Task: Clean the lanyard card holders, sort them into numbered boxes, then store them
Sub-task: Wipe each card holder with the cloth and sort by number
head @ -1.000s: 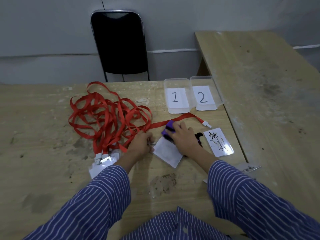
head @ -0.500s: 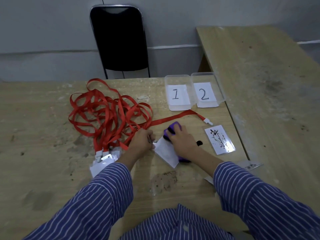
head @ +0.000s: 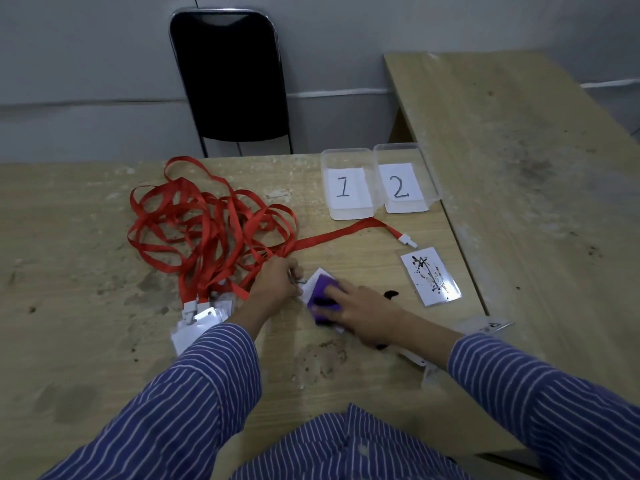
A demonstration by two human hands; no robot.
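Clear box 1 (head: 348, 184) and box 2 (head: 403, 181) held only paper number labels while the right hand (head: 360, 308) pressed a purple sponge (head: 323, 299) with flat fingers onto a card holder (head: 311, 284) pinched by the left hand (head: 277, 282).

my right hand (head: 360, 315) presses a purple sponge (head: 323, 301) onto a white card holder (head: 311, 284) | my left hand (head: 277, 284) pinches its clip | tangled red lanyards (head: 211, 230) beyond my left hand
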